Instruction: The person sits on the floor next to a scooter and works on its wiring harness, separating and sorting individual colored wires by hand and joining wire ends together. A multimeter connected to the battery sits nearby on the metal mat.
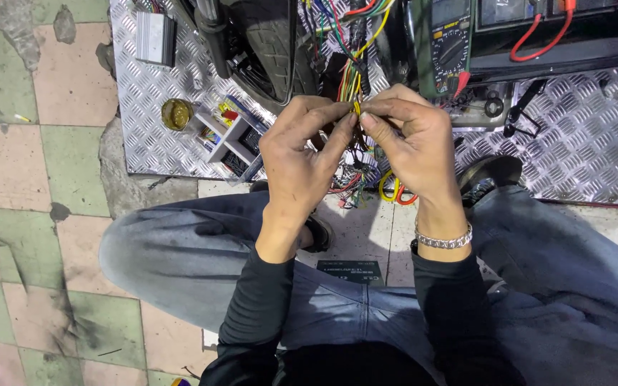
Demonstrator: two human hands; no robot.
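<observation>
Pinching yellow wire (356,108), hands (302,154) crowded.

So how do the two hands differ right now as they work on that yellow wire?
The right hand wears a silver bracelet at the wrist; the left hand has a bare wrist. The left hand shows its back with knuckles angled up to the right; the right hand leans in from the other side, fingers curled leftward. Both pinch the yellow wire between thumb and fingertips, and both arms wear black sleeves.
</observation>
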